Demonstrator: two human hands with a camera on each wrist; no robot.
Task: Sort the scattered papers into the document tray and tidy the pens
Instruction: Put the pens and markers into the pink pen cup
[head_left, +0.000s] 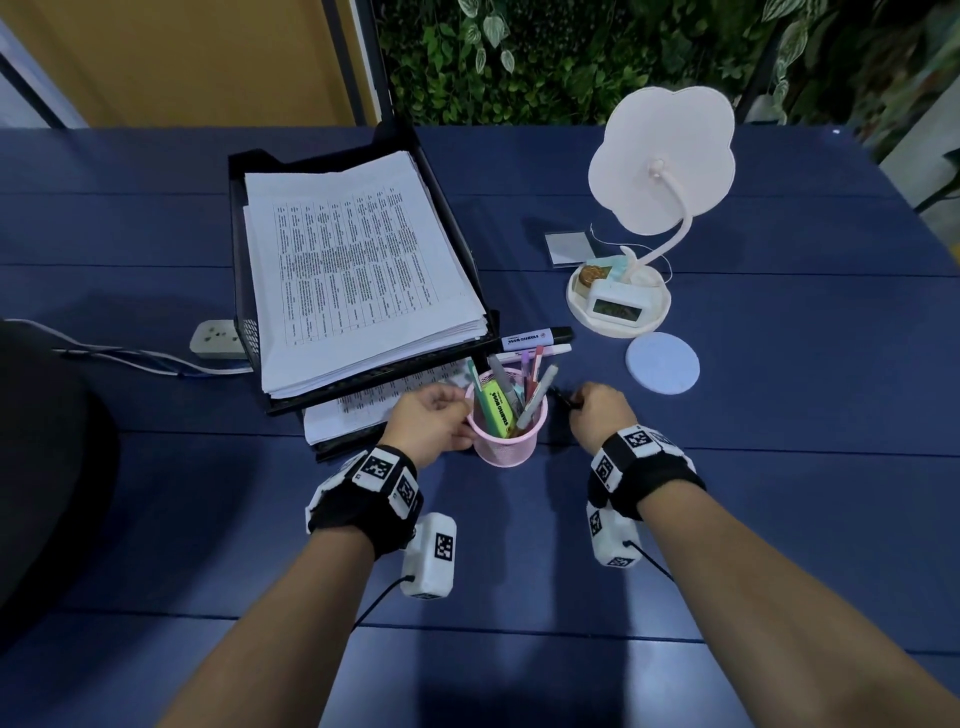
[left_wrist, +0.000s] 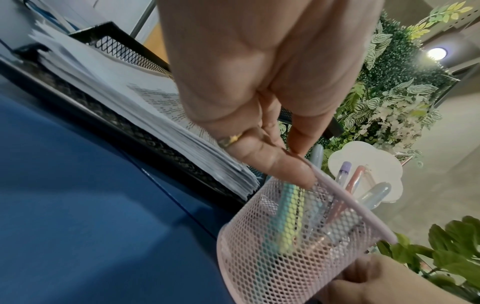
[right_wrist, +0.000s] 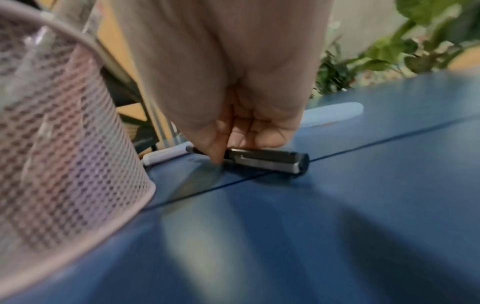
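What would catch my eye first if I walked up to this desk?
Probably the pink mesh cup full of pens at the middle, with the left hand gripping its rim. Beside it the right hand pinches a black pen lying on the blue table. Behind stands a black tray stacked with papers.

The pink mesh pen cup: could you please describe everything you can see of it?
The pink mesh pen cup is a round wire-mesh holder with a solid rim, standing upright on the blue table just in front of the document tray. It holds a green highlighter and several pens. The left hand grips its rim and side.
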